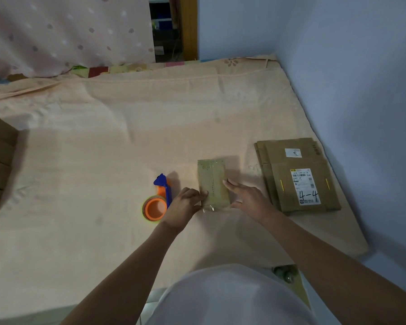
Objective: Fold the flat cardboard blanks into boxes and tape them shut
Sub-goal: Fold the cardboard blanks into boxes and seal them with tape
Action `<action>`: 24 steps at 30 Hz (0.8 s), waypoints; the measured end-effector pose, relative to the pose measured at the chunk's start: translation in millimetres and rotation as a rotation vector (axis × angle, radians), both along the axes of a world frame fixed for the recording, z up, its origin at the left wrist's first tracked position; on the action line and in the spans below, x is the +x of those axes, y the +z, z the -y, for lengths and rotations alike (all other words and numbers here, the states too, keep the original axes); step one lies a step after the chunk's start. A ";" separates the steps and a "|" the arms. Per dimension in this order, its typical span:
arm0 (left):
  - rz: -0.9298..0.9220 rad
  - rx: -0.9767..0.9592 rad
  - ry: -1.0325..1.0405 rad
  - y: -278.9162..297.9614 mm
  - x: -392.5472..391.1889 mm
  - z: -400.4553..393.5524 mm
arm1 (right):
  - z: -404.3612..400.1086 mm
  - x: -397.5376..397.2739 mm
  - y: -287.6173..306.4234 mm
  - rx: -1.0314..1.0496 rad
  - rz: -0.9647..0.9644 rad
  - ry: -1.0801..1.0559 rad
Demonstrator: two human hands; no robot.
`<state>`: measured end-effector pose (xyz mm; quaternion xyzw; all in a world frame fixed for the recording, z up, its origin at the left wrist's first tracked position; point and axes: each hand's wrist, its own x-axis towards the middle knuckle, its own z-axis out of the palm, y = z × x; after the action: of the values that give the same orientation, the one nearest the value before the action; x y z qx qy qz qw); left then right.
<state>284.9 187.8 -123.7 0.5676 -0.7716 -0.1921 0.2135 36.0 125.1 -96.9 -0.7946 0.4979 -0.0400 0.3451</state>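
Seemingly both hands (220, 202) on taped box (212, 181).

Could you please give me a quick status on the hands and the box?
Left hand and right hand press on small box, no grip. Tape dispenser left of it. Flat blanks stacked right. Nothing blocking.
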 end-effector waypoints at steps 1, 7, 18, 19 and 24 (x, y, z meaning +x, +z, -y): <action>-0.002 0.004 -0.004 -0.5 0.4 0.4 | -1.4 0.9 0.6 0.009 -0.004 -0.003; -0.060 -0.008 0.025 -5.8 -3.2 -1.4 | -8.1 5.4 2.6 0.032 0.001 -0.059; -0.189 0.082 0.139 -4.1 -11.1 -10.3 | -20.7 12.2 1.5 0.059 0.017 -0.112; -0.175 0.102 0.117 -2.3 -8.8 -10.6 | -22.0 10.1 3.5 0.054 0.009 -0.097; -0.152 0.141 0.080 11.5 2.9 -2.4 | -18.0 15.3 10.1 0.039 0.067 -0.135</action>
<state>287.8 190.2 -112.2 0.5951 -0.7146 -0.2798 0.2384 51.3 143.1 -86.9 -0.7504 0.5392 -0.0801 0.3737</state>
